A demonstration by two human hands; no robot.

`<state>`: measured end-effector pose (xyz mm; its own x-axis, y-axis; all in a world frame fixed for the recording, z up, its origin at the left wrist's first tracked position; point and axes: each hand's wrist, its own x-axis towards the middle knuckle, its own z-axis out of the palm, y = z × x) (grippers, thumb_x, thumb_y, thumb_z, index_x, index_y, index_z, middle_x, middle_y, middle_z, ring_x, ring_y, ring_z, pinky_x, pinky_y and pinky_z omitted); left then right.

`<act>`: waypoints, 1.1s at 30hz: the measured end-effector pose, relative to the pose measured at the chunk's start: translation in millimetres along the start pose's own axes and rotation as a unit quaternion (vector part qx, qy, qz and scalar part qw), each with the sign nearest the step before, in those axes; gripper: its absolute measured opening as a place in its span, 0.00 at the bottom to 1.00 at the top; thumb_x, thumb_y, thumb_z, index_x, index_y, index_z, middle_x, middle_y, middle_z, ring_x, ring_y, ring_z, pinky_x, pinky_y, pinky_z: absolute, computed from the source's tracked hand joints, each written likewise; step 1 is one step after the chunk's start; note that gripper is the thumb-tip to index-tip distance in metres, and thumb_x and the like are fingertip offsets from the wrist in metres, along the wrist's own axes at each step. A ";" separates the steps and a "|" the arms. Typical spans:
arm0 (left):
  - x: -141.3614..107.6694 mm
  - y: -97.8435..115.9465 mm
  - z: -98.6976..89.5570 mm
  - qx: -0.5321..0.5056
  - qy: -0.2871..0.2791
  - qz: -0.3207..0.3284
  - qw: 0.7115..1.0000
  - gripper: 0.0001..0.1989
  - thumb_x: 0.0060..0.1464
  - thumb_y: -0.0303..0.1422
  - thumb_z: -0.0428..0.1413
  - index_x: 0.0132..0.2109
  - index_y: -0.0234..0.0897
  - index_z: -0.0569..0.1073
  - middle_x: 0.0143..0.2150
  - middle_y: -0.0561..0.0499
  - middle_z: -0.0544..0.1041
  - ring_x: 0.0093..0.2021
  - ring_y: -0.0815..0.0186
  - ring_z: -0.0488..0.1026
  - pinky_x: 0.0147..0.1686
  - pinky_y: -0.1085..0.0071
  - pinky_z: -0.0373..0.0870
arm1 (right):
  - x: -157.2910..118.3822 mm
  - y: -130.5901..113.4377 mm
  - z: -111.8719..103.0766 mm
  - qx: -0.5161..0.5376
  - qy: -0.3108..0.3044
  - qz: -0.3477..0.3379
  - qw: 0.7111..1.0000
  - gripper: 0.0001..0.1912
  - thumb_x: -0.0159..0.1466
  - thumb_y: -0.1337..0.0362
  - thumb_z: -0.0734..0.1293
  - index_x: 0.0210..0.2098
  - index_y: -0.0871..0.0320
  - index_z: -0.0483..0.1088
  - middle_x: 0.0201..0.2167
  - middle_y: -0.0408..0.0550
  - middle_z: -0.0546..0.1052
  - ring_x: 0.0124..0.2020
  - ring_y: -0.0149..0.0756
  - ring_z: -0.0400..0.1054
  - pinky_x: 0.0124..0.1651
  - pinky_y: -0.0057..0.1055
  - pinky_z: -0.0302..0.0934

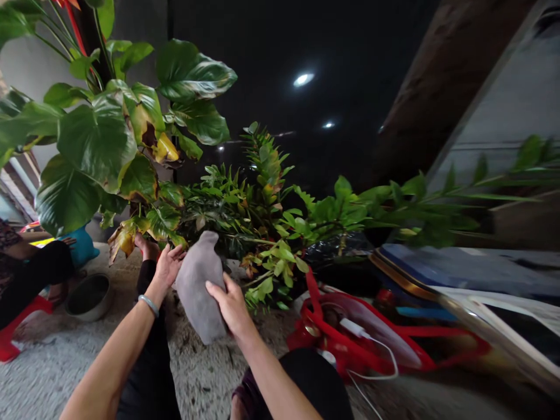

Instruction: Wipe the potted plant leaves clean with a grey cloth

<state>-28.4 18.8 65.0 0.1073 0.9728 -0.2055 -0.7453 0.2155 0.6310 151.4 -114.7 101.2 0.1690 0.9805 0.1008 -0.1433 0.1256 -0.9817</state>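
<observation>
A flat grey piece of cloth (202,291), its top end narrowed, hangs upright in front of the plants. My right hand (231,303) grips its right side, thumb on the near face and the fingers mostly hidden behind. To the left of the cloth, my left hand (168,267) has its fingers stretched out and apart, with nothing in them. A light-coloured bangle (149,305) circles that wrist. Drooping leaves, some yellow and brown, hang just above the left hand from a large-leaved plant (98,131). Behind the cloth grows a bushier small-leaved plant (284,256).
On the right, a red bag (312,315) holds a white charger with a cable (396,364). Blurred flat items (437,274) are stacked beyond. At left are a round basin (90,297), a red stool (32,318) and another person's dark-clothed leg (39,280).
</observation>
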 end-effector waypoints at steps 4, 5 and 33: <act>-2.5 -3.2 11.5 0.004 -0.018 0.013 1.000 0.21 0.68 0.40 0.48 0.42 0.29 0.80 0.38 0.40 0.81 0.39 0.58 0.78 0.45 0.63 0.74 | 53.3 -39.8 -4.6 0.039 0.062 -0.049 0.996 0.20 0.50 0.55 0.73 0.41 0.55 0.78 0.40 0.48 0.84 0.44 0.47 0.75 0.49 0.38 0.68; -3.9 -3.6 13.3 0.005 -0.015 0.020 1.000 0.21 0.68 0.40 0.47 0.42 0.29 0.79 0.38 0.40 0.81 0.40 0.58 0.78 0.44 0.63 0.74 | 64.1 -37.9 -7.2 0.074 0.080 -0.018 0.994 0.19 0.48 0.55 0.74 0.39 0.55 0.77 0.38 0.48 0.84 0.43 0.47 0.75 0.48 0.38 0.69; -13.8 -9.5 -20.9 -0.009 0.013 -0.019 1.000 0.19 0.68 0.38 0.48 0.42 0.30 0.79 0.37 0.41 0.82 0.37 0.59 0.79 0.45 0.63 0.75 | -27.4 17.1 9.3 0.137 -0.058 0.191 0.970 0.23 0.46 0.54 0.76 0.39 0.58 0.78 0.33 0.50 0.84 0.37 0.48 0.77 0.40 0.37 0.67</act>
<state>-36.5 1.5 46.2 0.1185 0.9615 -0.2480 -0.7534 0.2498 0.6083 135.3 -138.1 83.1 -0.0570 0.9717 -0.2292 -0.4302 -0.2311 -0.8727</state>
